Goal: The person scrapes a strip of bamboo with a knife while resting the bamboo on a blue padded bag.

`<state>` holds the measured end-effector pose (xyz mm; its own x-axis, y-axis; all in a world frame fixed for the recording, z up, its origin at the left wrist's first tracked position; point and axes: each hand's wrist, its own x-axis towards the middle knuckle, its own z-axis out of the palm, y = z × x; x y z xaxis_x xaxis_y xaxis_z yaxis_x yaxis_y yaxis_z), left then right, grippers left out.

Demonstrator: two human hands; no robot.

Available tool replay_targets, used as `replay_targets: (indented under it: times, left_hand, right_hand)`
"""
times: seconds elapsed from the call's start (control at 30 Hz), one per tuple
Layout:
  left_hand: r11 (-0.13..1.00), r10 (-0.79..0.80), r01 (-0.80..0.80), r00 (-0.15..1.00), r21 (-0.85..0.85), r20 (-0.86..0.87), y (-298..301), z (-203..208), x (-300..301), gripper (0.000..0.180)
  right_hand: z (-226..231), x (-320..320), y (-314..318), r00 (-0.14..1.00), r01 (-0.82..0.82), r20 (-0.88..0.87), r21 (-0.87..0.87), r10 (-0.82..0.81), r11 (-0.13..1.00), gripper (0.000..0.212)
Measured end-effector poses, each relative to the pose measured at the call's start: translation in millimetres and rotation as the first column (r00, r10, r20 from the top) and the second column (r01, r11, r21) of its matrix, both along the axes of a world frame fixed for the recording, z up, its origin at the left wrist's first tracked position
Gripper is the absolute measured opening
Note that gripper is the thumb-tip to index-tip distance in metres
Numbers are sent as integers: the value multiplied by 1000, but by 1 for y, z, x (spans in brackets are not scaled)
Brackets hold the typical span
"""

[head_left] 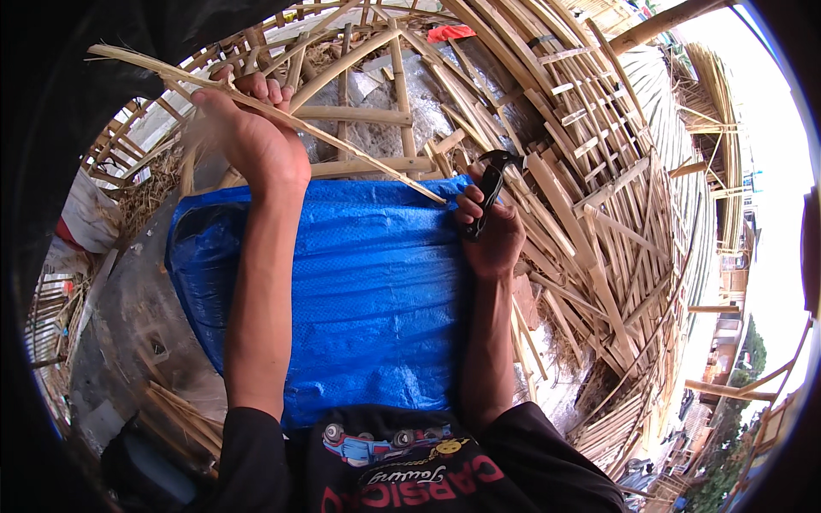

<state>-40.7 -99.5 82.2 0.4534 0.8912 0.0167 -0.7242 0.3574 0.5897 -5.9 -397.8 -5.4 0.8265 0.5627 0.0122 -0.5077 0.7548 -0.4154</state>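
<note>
My left hand point(261, 141) is raised at the upper left, its fingers curled around a long, pale bamboo strip point(363, 156). The strip slants down to the right, frayed at its far left end. Its lower tip comes close to my right hand point(496, 235). That hand is wrapped around the handle of a black tool point(490, 188) with a curved head at the top; its exact kind is unclear. Beneath both forearms a blue woven plastic sheet point(376, 282) is spread in front of me.
Bamboo frame pieces point(351, 114) stand just beyond the sheet. A large heap of split bamboo point(599, 231) fills the right side. At the lower left, more strips point(184, 419) lie by a grey surface point(128, 342). A red scrap point(451, 32) shows at the far edge.
</note>
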Motion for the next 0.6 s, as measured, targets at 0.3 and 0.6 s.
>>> replay_targets:
  times: [0.3,0.6]
  left_hand:
    - [999,-22,23,999,41,-38,2,-1,-3,47]
    - [984,169,-175,977,-38,-131,2,16,-2,55]
  right_hand:
    - [7,-4,10,993,77,107,-344,-42,936,54]
    - [17,-20,17,964,177,264,-582,-21,794,51]
